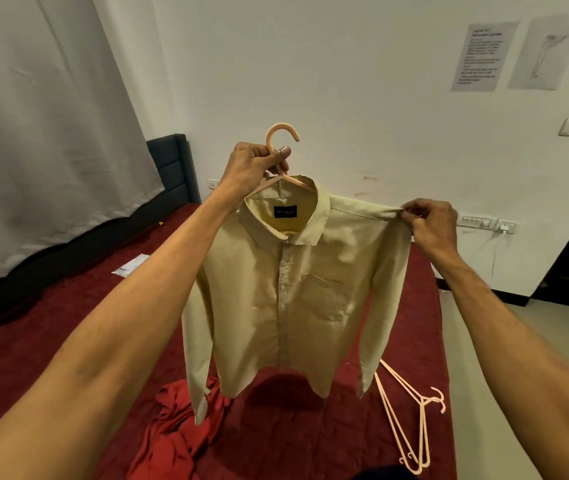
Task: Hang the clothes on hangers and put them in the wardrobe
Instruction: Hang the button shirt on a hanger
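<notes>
Dark red bedding (33,341) spreads below, with a crumpled red garment (172,427) lying near left. The left hand (252,168) grips the neck of a peach plastic hanger (278,133), which carries a pale yellow button-up shirt (293,289) in mid-air. The right hand (430,223) pinches the shirt's shoulder. Spare peach hangers (411,420) lie on the bedding, near right.

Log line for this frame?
left grip holds peach plastic hanger | right grip pinches shoulder of beige collared shirt | red garment, spare hangers on maroon bed
</notes>
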